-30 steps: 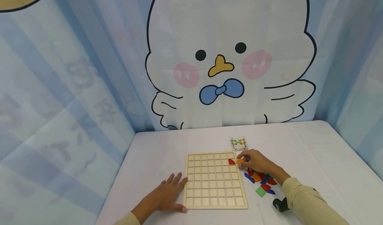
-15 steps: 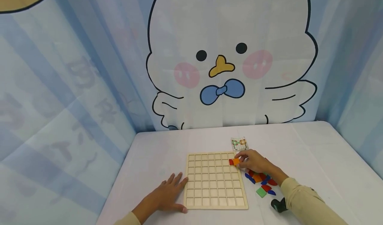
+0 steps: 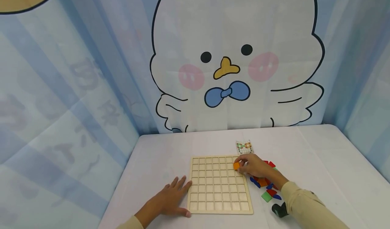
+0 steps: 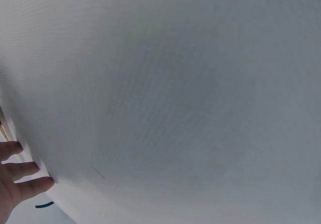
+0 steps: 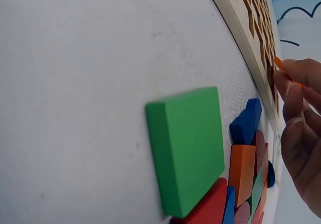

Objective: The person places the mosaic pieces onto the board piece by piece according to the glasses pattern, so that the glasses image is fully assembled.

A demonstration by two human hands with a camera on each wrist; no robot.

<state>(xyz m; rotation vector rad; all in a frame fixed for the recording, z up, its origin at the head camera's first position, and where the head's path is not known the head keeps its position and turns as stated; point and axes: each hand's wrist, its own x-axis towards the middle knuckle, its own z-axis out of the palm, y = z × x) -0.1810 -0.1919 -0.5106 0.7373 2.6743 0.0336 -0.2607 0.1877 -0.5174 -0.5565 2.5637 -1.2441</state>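
Observation:
A wooden grid board (image 3: 217, 187) lies flat on the white table. My right hand (image 3: 254, 165) pinches an orange square tile (image 3: 236, 166) over the board's upper right cells. In the right wrist view, the orange tile (image 5: 280, 65) shows edge-on and tilted between the fingertips. Beneath it, a dark red piece (image 5: 272, 79) shows in the grid; the head view hides it behind the orange tile. With fingers spread, my left hand (image 3: 171, 198) rests at the board's left edge, fingertips and thumb touching it or close to it. The left wrist view shows only several of its fingers (image 4: 35, 185).
A pile of red, blue, orange and green pieces lies right of the board, including a green square (image 3: 266, 197) and an orange tile (image 3: 262, 182). A small pattern card (image 3: 244, 147) sits behind the board. A dark object (image 3: 278, 209) shows by the right sleeve.
My right hand has moved left with the orange tile, from beside the board's right edge to over the red piece, now covered in the head view. The left hand stays put.

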